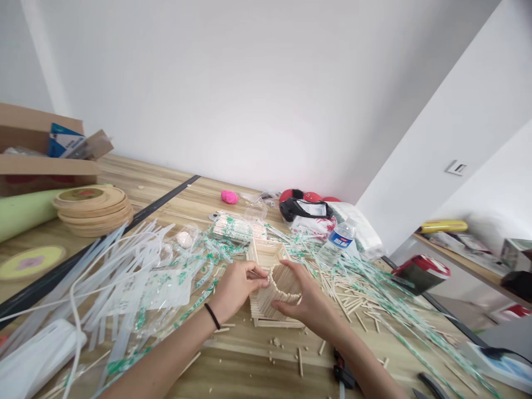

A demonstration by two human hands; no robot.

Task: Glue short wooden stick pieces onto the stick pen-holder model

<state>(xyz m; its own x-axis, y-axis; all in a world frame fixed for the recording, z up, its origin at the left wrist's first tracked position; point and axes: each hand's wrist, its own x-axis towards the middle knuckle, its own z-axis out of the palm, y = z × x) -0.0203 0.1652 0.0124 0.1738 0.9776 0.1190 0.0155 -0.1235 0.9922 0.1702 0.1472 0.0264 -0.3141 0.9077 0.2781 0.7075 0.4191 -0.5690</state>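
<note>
A box-shaped model made of thin wooden sticks (266, 250) stands on the table in front of me. Over its near half is a curved, cup-like wall of upright sticks (286, 276) with an uneven rim. My right hand (305, 293) curls around the right side of this curved wall, thumb at the near edge and fingers at the far edge. At its left rim, my left hand (243, 284) has thumb and forefinger pinched together; whether a small piece is between them is hidden. A black band circles my left wrist.
Loose sticks (357, 299) and green-printed plastic wrappers (415, 321) litter the right side. Translucent glue sticks (124, 266), a white power bank (45, 354) and wooden hoops (93, 208) lie left. A water bottle (337, 244) stands right; a black-red tool (343, 368) is partly under my right forearm.
</note>
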